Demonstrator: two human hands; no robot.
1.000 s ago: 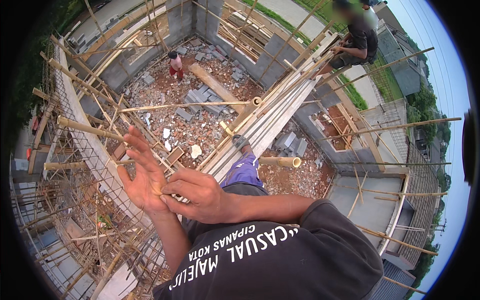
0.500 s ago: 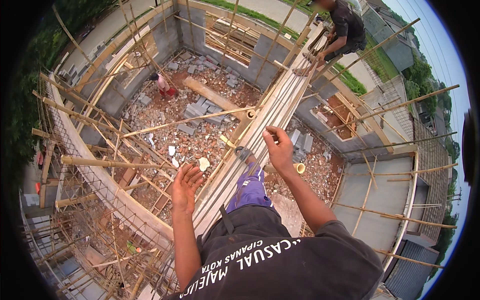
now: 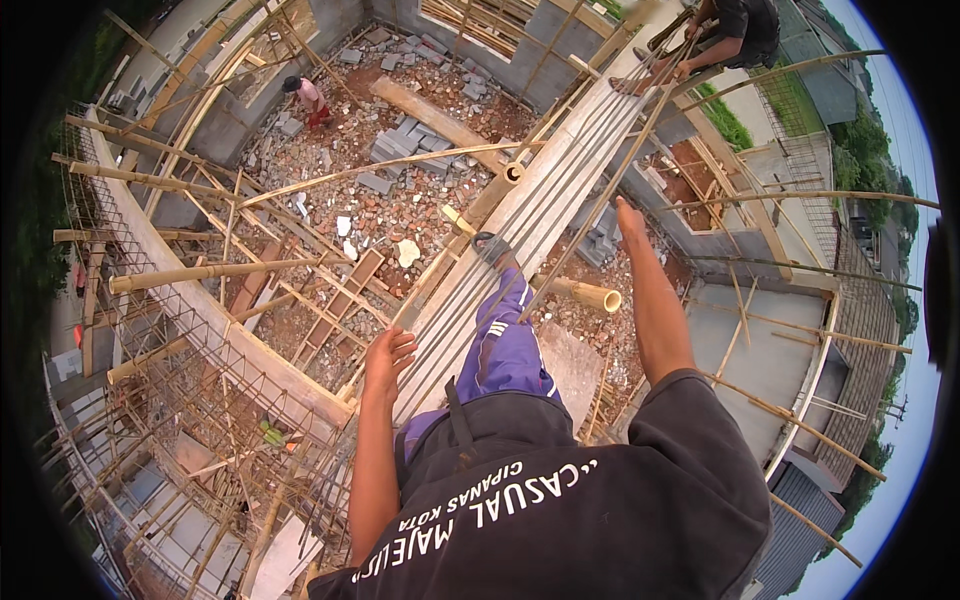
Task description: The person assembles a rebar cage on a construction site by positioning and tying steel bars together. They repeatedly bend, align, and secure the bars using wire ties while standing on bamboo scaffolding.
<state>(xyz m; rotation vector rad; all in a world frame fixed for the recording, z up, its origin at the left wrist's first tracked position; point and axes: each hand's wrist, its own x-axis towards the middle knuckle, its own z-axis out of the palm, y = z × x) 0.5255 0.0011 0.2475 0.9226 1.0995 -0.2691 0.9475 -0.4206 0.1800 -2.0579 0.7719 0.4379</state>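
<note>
The person looks down from high up on a building site. They sit on a long plank beam (image 3: 560, 200) that runs from the middle of the frame up to the upper right. Thin steel bars (image 3: 590, 170) lie along the top of this beam.

The left hand (image 3: 388, 352) is in the lower middle of the frame. It rests on the left edge of the beam, right beside the steel bars. Its fingers curl down over the edge, but I cannot tell if they grip anything.

The right hand (image 3: 628, 215) is higher up, right of the middle. It reaches out over the steel bars, next to a thin bar that slants across them. The fingers look close together and point up the frame. I cannot tell if the hand holds a bar or only touches it.

The person's leg in purple trousers (image 3: 505, 350) lies along the beam between the two arms. A black shirt with white letters fills the bottom of the frame.

A bamboo pole (image 3: 585, 293) with an open end sticks out just right of the leg. More bamboo poles (image 3: 190, 272) cross the left side of the frame.

Far below lies a floor of broken bricks (image 3: 400, 200). A small person in a pink top (image 3: 308, 98) stands there, in the upper left. Another person (image 3: 735, 30) crouches at the far end of the beam, at the top right.
</note>
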